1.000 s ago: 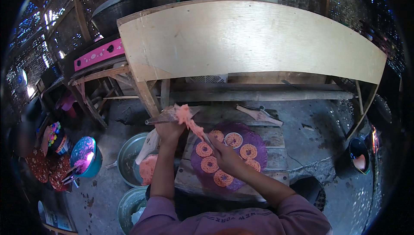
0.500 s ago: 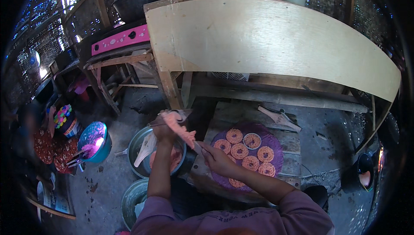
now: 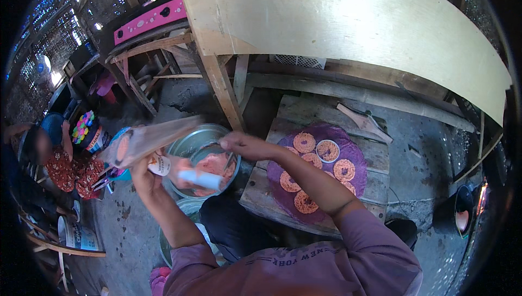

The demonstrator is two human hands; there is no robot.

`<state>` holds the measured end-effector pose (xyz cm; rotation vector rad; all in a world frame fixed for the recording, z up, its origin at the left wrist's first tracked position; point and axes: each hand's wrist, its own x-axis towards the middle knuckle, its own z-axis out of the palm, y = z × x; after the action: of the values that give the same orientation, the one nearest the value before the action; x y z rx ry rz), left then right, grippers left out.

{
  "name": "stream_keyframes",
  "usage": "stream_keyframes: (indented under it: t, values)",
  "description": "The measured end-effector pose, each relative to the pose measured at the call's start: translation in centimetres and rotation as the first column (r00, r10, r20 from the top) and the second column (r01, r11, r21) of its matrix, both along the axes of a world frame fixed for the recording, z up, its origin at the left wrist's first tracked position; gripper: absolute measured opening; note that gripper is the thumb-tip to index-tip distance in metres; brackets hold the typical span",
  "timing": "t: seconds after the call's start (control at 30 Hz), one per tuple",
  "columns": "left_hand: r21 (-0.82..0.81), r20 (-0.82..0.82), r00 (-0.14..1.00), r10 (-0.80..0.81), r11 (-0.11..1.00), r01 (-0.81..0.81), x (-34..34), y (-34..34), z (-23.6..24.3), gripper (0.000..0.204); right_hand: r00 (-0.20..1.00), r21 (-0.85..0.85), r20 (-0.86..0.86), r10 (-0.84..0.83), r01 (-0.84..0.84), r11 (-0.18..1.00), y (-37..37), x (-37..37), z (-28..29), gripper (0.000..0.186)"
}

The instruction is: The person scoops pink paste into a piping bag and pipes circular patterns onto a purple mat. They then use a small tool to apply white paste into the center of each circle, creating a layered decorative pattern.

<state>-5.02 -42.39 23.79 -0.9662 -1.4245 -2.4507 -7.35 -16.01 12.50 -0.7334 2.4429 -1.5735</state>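
My left hand (image 3: 143, 175) is closed around a blurred wooden tool (image 3: 163, 128), a long board with pink dough in a round opening. A white cylinder (image 3: 202, 179), smeared by motion, shows beside this hand. My right hand (image 3: 242, 145) grips a thin flat-bladed tool (image 3: 229, 161), its blade down in the metal basin (image 3: 187, 142). Pink dough (image 3: 215, 164) lies in that basin. To the right, several lacy orange-pink dough rings (image 3: 344, 170) rest on a round purple mat (image 3: 283, 187); a white ring mould (image 3: 328, 160) surrounds one. My right forearm hides part of the mat.
The mat lies on a low wooden board (image 3: 375, 171), with a paddle-shaped wooden piece (image 3: 365, 122) behind it. Another basin (image 3: 190, 207) stands by my leg. A pale panelled table (image 3: 326, 19) spans the far side. A person (image 3: 60, 160) sits left; a dark bucket (image 3: 454, 212) stands right.
The wooden tool in my left hand has swung left and nearer. My right hand has moved left, bringing the blade from the dough strip down into the basin. The whole view has shifted.
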Motion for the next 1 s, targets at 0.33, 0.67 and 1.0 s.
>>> stream_keyframes:
  t: [0.33,0.67,1.0]
  values:
    - [-0.019,0.456,0.890,0.027,1.000,-0.020,-2.3,18.0,-13.1,0.022,0.530,-0.853,0.320,0.785,0.522,-0.004,9.1,18.9,-0.7,0.086]
    - [-0.716,0.130,0.907,-0.400,0.596,0.365,6.8,24.2,-13.0,0.057,0.639,-0.029,-0.377,-0.670,0.715,0.699,17.0,24.5,8.2,0.053]
    - [-0.924,0.042,0.750,-0.660,0.260,0.281,8.9,28.5,-11.9,0.048,0.808,0.357,-0.227,-0.543,0.588,0.726,16.8,25.1,7.7,0.078]
